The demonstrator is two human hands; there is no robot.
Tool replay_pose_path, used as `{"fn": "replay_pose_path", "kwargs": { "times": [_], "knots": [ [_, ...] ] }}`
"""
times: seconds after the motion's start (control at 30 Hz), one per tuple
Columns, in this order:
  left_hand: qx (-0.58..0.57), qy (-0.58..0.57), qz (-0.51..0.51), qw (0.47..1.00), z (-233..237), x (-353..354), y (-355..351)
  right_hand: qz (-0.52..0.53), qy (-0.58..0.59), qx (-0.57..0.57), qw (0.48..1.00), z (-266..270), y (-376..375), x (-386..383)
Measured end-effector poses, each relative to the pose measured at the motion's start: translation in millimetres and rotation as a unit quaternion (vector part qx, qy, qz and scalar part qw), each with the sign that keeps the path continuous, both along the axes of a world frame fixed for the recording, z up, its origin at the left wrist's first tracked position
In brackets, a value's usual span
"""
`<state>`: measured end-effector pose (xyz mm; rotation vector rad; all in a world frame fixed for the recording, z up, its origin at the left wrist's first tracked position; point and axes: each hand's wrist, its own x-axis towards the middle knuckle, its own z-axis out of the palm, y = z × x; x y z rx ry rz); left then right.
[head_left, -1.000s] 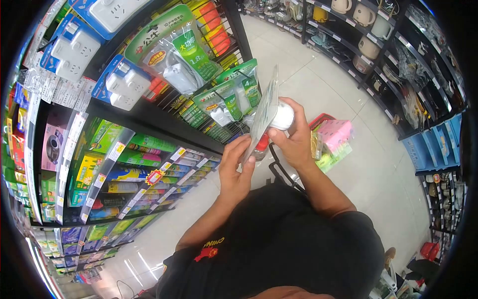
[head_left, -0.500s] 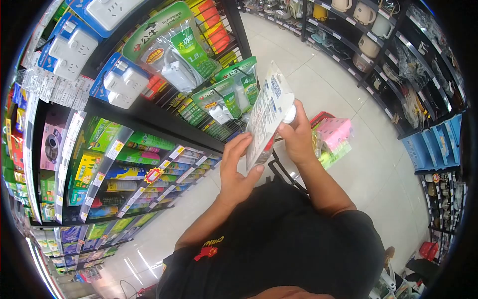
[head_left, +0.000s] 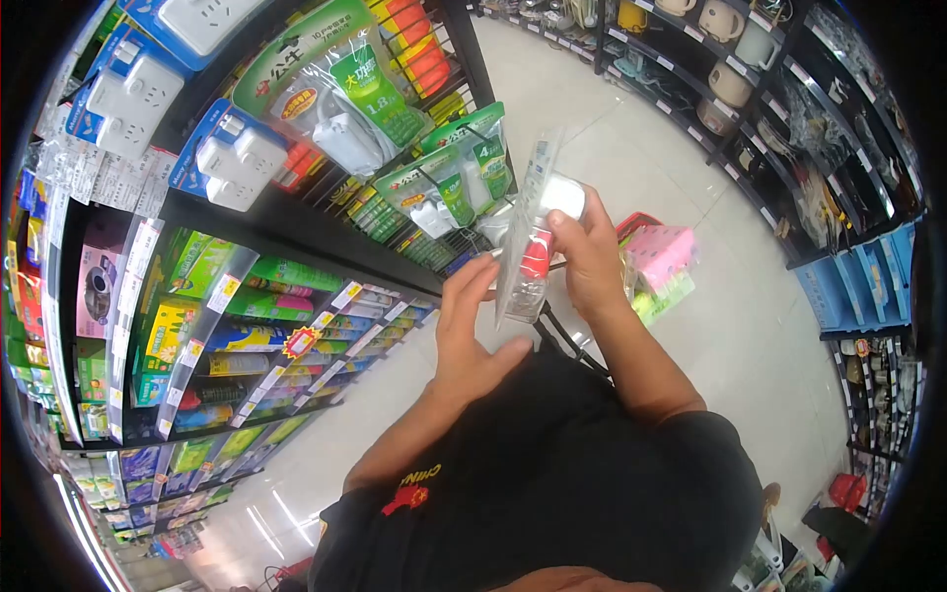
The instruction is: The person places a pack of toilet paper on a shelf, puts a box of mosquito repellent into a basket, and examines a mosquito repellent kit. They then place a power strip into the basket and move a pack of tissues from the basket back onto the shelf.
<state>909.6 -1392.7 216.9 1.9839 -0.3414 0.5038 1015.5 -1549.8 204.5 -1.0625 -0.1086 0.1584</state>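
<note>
A blister pack [head_left: 529,252] is held nearly edge-on in front of my chest, its printed card facing left. A white block [head_left: 562,195] and a red-and-clear section show on its right side. My right hand [head_left: 590,259] grips the pack there, thumb against the white block and fingers behind it. My left hand [head_left: 473,331] is spread on the other side, thumb apart, fingertips right at the card's back. Close beyond that hand hang green packs of white plugs [head_left: 434,202].
White socket packs [head_left: 242,158] hang at upper left above shelves of cans and boxes [head_left: 281,306]. A red basket [head_left: 643,221] with a pink package [head_left: 661,255] is beyond my right forearm. Kettles [head_left: 725,84] line shelves across the tiled aisle, beside a blue rack [head_left: 863,286].
The pack has turned edge-on, so the white block and the red section now show. My left thumb has come off the pack and the left fingers have loosened.
</note>
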Motion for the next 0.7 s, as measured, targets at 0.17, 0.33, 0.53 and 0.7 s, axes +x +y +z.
{"fn": "replay_pose_path", "kwargs": {
  "times": [0.17,0.33,0.53,0.7],
  "knots": [
    [0.011,0.081,0.029,0.996,-9.1,0.4,3.1,-0.036,-0.031,-0.05,0.998,7.6,6.6,-9.6],
    [-0.411,0.251,0.012,0.876,-16.9,4.9,8.6,-0.026,-0.111,-0.119,0.986,7.0,-0.2,-9.1],
    [-0.553,0.259,-0.041,0.791,-16.7,2.8,11.4,-0.013,-0.134,-0.091,0.987,18.9,-6.0,-12.6],
    [-0.584,0.267,-0.063,0.764,-23.6,-0.4,16.3,0.005,-0.137,-0.073,0.988,25.7,-8.7,-12.7]
  ]
}}
